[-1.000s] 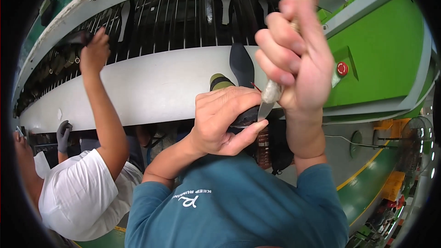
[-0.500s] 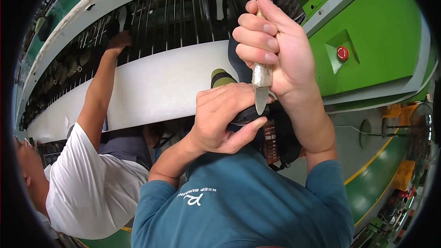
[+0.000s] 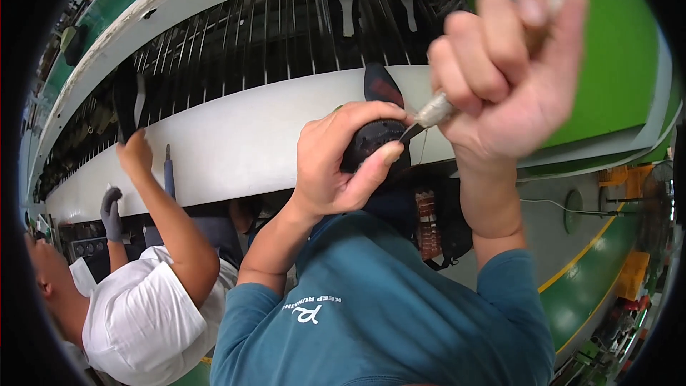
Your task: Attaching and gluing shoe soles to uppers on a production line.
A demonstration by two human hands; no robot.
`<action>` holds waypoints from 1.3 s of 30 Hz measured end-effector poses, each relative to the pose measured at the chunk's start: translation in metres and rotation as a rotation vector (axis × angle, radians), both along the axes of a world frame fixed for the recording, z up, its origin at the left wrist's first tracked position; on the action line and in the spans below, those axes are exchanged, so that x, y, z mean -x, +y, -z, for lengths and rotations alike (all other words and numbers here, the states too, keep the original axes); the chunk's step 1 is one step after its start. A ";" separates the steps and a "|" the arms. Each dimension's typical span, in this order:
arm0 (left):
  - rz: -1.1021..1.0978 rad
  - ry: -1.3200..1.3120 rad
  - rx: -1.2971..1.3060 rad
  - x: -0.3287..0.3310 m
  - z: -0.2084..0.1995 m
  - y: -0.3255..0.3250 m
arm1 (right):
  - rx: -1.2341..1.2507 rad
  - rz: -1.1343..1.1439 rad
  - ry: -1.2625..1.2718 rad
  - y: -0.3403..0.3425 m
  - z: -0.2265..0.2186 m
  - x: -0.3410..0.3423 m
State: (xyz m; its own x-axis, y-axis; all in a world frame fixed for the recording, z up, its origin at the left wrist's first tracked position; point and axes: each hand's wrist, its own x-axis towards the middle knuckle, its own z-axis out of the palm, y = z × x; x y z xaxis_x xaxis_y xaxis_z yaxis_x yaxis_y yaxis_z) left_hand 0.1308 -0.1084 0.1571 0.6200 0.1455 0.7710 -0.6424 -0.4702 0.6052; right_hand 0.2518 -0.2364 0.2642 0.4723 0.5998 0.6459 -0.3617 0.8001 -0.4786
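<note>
My left hand [image 3: 321,161] grips a black shoe [image 3: 377,136], with its rounded end turned up toward me and my thumb lying along its near edge. My right hand [image 3: 511,82], smeared by motion, is closed round the wrapped, silvery handle of a knife [image 3: 434,109]. Its short blade points down and left, with the tip at the shoe's right edge, close to my left thumb. Just beyond my left hand, a dark sole-shaped piece [image 3: 383,86] lies on the white worktop [image 3: 243,121]. Part of the held shoe is hidden by my fingers.
To the left, a co-worker's hand [image 3: 136,150] holds a dark sole-shaped piece [image 3: 128,104] by the rods [image 3: 286,36]; their other hand wears a grey glove [image 3: 111,214]. A blue-handled tool [image 3: 168,175] lies between us. A green machine panel [image 3: 607,64] stands right.
My right hand has swung up and right with the knife, tilting the blade. My left hand has turned the shoe, showing more of its rounded end. The co-worker's hand has moved left.
</note>
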 end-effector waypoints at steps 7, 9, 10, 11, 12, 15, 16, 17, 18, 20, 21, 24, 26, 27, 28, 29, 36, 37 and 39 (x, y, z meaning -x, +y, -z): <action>0.012 -0.022 0.056 -0.005 -0.002 0.002 | -0.115 0.217 -0.376 -0.016 0.009 0.002; 0.014 -0.011 0.056 -0.008 -0.002 0.002 | -0.114 0.207 -0.383 -0.019 0.008 0.002; 0.016 -0.021 0.050 -0.009 -0.002 0.002 | -0.106 0.199 -0.397 -0.020 0.007 0.001; 0.018 -0.032 0.044 -0.009 -0.002 0.002 | -0.098 0.190 -0.412 -0.021 0.007 0.001; 0.014 -0.032 0.046 -0.009 -0.003 0.001 | -0.098 0.185 -0.421 -0.022 0.007 0.000; 0.012 0.007 0.046 -0.009 -0.009 -0.002 | -0.135 0.246 -0.410 -0.019 0.010 0.010; 0.008 -0.011 0.047 -0.009 -0.008 -0.002 | -0.162 0.253 -0.423 -0.018 0.012 0.012; 0.005 -0.030 0.048 -0.009 -0.007 -0.002 | -0.162 0.248 -0.425 -0.016 0.012 0.015; 0.001 -0.034 0.050 -0.008 -0.007 -0.001 | -0.172 0.286 -0.427 -0.015 0.012 0.020; -0.002 -0.011 0.054 -0.013 -0.006 0.000 | -0.157 0.346 -0.404 -0.012 0.012 0.019; 0.000 -0.004 0.061 -0.015 -0.006 0.000 | -0.148 0.347 -0.399 -0.009 0.012 0.018; 0.043 -0.003 0.056 -0.016 -0.008 0.004 | -0.176 0.355 -0.370 0.007 0.010 0.027; -0.014 0.006 0.004 -0.016 -0.009 0.012 | -0.182 0.380 -0.376 0.015 0.006 0.027; -0.033 0.081 0.054 -0.010 -0.008 0.012 | 0.072 0.516 -0.275 0.011 -0.003 0.034; -0.064 0.092 0.033 -0.011 -0.002 0.015 | 0.084 0.574 -0.309 0.013 -0.003 0.031; -0.077 0.221 0.082 -0.008 0.000 0.014 | 0.063 0.611 -0.313 0.018 -0.002 0.024; -0.162 0.147 0.256 -0.008 0.054 0.027 | -0.055 0.625 -0.283 0.063 0.013 -0.006; -0.216 0.088 0.254 -0.011 0.053 0.022 | 0.021 0.555 -0.263 0.059 0.011 -0.001; -0.132 0.061 0.275 -0.015 0.041 0.015 | -0.021 0.612 -0.385 0.068 0.012 -0.004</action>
